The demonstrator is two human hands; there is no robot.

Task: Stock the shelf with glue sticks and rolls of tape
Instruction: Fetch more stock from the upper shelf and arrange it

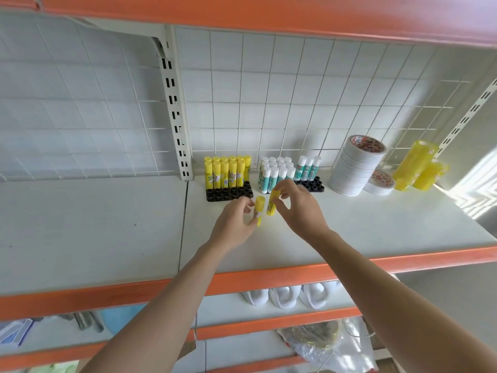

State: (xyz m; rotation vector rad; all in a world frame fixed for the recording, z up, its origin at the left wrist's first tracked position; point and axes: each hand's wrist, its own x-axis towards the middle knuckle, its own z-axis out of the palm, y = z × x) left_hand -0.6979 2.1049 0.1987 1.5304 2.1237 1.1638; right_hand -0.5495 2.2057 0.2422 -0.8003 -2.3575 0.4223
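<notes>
2 hands over shelf (349, 224) | left hand (233, 221) fingers pinch glue stick (259, 210) | right hand (298, 208) fingers pinch second glue stick (272, 204)

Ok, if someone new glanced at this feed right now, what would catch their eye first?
Probably the two hands mid-shelf: the left hand and the right hand each hold a yellow glue stick just in front of the black tray. Behind them stand yellow sticks in that tray, with white-capped sticks beside it. Farther right sit a stack of white tape and yellow rolls.
</notes>
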